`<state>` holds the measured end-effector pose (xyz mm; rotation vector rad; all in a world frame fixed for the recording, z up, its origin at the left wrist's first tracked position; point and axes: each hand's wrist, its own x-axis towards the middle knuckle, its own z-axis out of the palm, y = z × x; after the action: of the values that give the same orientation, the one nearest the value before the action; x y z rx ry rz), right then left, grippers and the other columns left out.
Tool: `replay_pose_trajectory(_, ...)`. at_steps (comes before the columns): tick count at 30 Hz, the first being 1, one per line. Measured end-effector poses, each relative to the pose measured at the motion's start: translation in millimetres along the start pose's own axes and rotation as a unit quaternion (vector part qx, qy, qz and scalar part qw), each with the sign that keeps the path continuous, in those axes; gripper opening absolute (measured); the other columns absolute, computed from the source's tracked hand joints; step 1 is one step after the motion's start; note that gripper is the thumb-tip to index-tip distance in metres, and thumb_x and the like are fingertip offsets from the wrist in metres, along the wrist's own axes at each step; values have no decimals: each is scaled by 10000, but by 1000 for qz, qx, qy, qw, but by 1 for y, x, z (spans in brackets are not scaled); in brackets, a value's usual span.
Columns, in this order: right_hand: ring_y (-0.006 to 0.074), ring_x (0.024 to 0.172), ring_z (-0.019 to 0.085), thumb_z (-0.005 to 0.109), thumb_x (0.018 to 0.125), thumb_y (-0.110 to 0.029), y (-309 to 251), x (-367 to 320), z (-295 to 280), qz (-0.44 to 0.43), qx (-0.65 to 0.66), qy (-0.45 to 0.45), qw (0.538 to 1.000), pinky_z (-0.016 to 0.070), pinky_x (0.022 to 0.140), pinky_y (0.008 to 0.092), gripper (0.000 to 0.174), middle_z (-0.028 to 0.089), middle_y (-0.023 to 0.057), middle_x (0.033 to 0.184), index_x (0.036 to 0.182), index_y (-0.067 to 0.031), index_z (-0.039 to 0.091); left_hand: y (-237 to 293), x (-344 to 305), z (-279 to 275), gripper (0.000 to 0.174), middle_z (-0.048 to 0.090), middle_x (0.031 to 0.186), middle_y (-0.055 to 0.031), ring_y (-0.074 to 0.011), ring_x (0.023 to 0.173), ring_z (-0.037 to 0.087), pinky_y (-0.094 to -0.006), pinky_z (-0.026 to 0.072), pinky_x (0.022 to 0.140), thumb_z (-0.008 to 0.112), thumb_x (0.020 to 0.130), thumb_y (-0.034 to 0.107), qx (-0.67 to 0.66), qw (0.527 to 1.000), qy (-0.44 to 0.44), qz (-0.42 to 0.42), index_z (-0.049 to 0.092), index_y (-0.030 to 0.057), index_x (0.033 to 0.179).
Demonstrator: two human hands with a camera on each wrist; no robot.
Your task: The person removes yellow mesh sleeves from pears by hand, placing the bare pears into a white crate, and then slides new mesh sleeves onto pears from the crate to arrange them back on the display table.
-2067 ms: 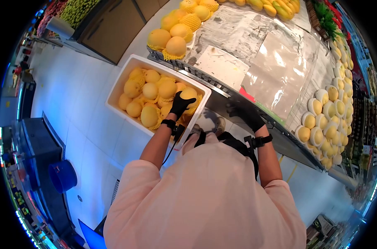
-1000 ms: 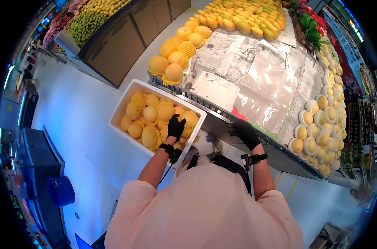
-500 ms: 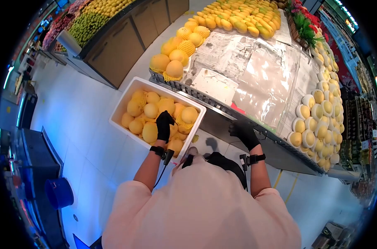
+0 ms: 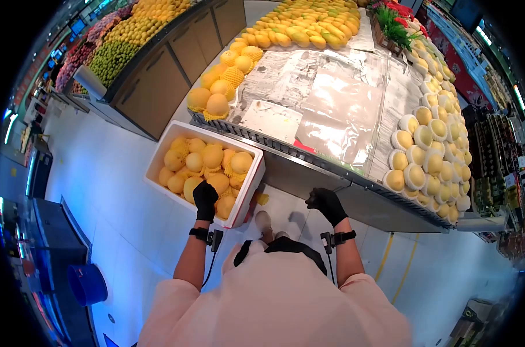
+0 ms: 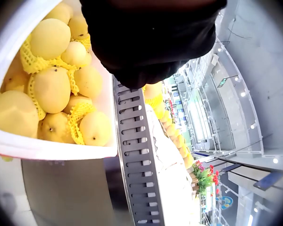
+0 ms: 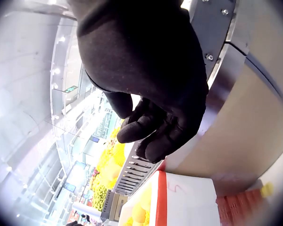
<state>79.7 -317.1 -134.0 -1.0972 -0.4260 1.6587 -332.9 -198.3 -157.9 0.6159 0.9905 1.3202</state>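
Note:
Black gloves cover both hands. My left hand (image 4: 205, 201) hangs over the near edge of a white foam box (image 4: 248, 194), its fingers curled loosely downward with nothing seen in them. Round yellow melons (image 4: 211, 155), several in yellow foam nets, fill that box; the left wrist view shows them beside the dark glove (image 5: 151, 42). To the right of the box, my right hand (image 4: 327, 205) is held in the air before the display stand's front. In the right wrist view its fingers (image 6: 162, 141) bend loosely around nothing. The left fingertips are hidden in the left wrist view.
The display stand (image 4: 274, 115) has a slotted rail (image 5: 137, 150) along its edge. More netted melons (image 4: 216, 104), rows of mangoes (image 4: 300, 26) and pale-wrapped round fruit (image 4: 413, 173) lie on it. A red crate (image 6: 238, 209) sits under the box. A blue bin (image 4: 88, 284) stands left.
My left hand has left the melon at the box's right side and drawn back toward the near edge. The right hand has come back from the stand. The head view has shifted.

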Motion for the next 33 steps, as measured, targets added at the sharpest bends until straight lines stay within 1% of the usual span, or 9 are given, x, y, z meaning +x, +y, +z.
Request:
replay_pose_trajectory(4,216,549,583,604,932,-241,21,-9,-5,22,10,54,998,470,516,329,239,550,49,632,795,-48,569,12,-36,5,418,257,521,58,-71,416,256,-251,199,395,469,999,254,-18,999,34,-24,332,188,609)
replay_pose_trajectory(7,189,497,505,605,932,-224,34,-4,-17,37,75,-41,996,410,476,334,228,515,11,611,781,-60,556,17,-53,-9,432,273,517,51,-79,413,261,-253,203,394,450,1021,250,71,996,15,45,345,168,610)
replay_pose_trajectory(8,183,487,488,594,937,-223,39,-1,-18,-57,-76,-8,995,397,470,333,232,508,5,605,775,-63,550,19,-56,-14,433,278,516,49,-79,411,265,-254,205,393,444,1024,249,112,991,40,67,350,165,609)
replay_pose_trajectory(14,167,499,467,490,977,-225,51,4,29,-401,-481,134,768,388,484,304,278,468,6,571,742,-81,525,53,-87,-49,448,302,518,53,-76,415,281,-240,220,398,409,1035,271,128,986,51,94,371,172,600)
replay_pose_trajectory(16,173,522,480,489,976,-214,55,6,34,-253,-175,45,950,399,506,309,249,479,22,588,773,-79,539,61,-90,-69,447,306,526,53,-75,428,291,-234,221,408,415,1031,280,79,990,71,90,371,178,597)
replay_pose_trajectory(17,176,534,486,488,976,-209,57,6,37,-162,-9,-1,987,405,517,311,236,484,30,597,789,-77,546,66,-91,-79,447,308,530,52,-74,435,295,-231,221,413,418,1028,285,54,992,79,87,371,181,596)
replay_pose_trajectory(24,122,487,410,499,945,-145,93,10,109,-358,-33,40,932,324,459,263,289,387,14,578,666,-83,452,118,-88,-169,382,293,544,14,-126,471,301,-280,254,441,399,986,301,-148,987,-54,10,349,176,629)
replay_pose_trajectory(29,125,464,432,512,894,-90,138,34,159,-339,-116,193,913,336,439,271,228,429,17,551,667,-74,523,173,-88,-240,360,283,558,16,-131,474,316,-283,265,441,406,975,333,-148,976,-129,-90,350,198,645)
replay_pose_trajectory(33,188,613,589,528,855,-57,171,73,202,-397,-336,307,797,466,576,322,141,614,81,689,798,-19,651,189,-84,-277,486,277,469,45,-106,364,253,-267,187,369,401,1019,363,95,988,98,-71,345,211,561)
